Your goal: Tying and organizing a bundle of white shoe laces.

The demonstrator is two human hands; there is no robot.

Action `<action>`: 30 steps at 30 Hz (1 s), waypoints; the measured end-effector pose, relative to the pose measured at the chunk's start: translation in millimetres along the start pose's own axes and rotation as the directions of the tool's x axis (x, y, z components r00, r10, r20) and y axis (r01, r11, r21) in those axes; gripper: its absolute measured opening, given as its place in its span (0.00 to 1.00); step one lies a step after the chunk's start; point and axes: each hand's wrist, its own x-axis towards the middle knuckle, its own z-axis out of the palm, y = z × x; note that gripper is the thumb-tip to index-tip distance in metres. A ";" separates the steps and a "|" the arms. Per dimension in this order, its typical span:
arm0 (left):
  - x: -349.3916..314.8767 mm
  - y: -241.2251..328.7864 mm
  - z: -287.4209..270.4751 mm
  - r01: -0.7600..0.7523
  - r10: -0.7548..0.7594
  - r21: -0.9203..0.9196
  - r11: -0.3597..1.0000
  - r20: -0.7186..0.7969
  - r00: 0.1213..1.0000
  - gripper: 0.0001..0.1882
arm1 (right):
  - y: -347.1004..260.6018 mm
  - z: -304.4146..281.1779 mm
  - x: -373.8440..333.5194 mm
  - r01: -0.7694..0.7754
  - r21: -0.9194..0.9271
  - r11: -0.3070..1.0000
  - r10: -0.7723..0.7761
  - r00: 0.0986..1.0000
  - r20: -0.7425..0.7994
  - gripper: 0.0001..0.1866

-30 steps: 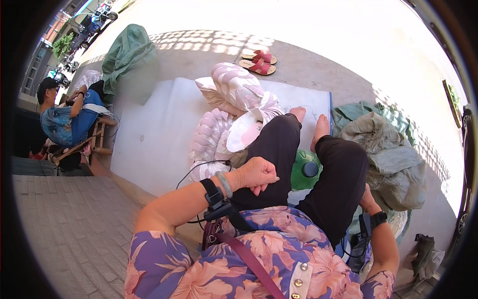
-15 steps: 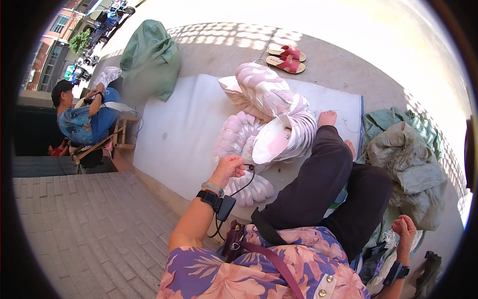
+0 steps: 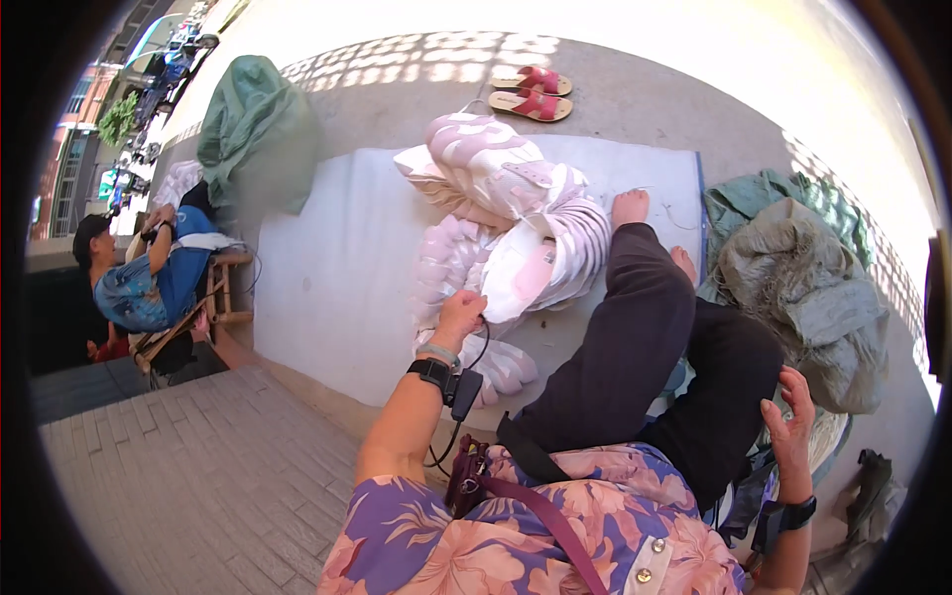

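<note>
My left hand [image 3: 461, 313] is closed, its fingertips pinching the near edge of a white and pink shoe upper [image 3: 516, 283] at the front of a nested stack. More pale pink and white shoe uppers [image 3: 486, 149] lie bundled behind it, and others [image 3: 448, 263] fan out to the left. A thin black cable [image 3: 485, 347] loops by the left fingers from a black device [image 3: 465, 395] at that wrist. Over on the right, my right hand [image 3: 790, 421] hangs beside my bent knee, its fingers curved and apart, with nothing in them.
The bundles rest on a white mat [image 3: 327, 268]. Crumpled grey-green sacks [image 3: 803, 297] lie to the right, and a full green sack [image 3: 253, 129] stands at the far left. Pink sandals [image 3: 535, 94] sit beyond the mat. Another person [image 3: 139, 288] sits at the left edge.
My left hand has come up against the edge of the front shoe upper. My right hand has risen toward the knee and its fingers have spread. The whole view has shifted slightly.
</note>
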 end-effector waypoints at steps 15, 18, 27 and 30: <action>38.0 -1.8 29.7 0.241 -0.169 -0.297 0.924 0.247 0.954 0.22 | 13.9 41.5 -41.9 0.140 -0.311 0.940 -0.221 0.945 -0.241 0.35; 33.7 2.5 32.4 0.279 -0.244 -0.207 0.938 0.180 0.953 0.20 | 20.7 38.6 -44.0 0.155 -0.282 0.947 -0.232 0.936 -0.265 0.34; 58.6 1.3 12.0 0.328 -0.317 0.029 0.944 0.355 0.879 0.07 | 72.5 30.5 -71.7 0.192 -0.116 0.975 -0.224 0.851 -0.476 0.30; 47.8 5.6 10.9 0.290 -0.288 0.030 0.957 0.243 0.926 0.12 | 115.5 18.1 -118.2 -0.052 0.073 0.996 0.083 0.834 -0.546 0.27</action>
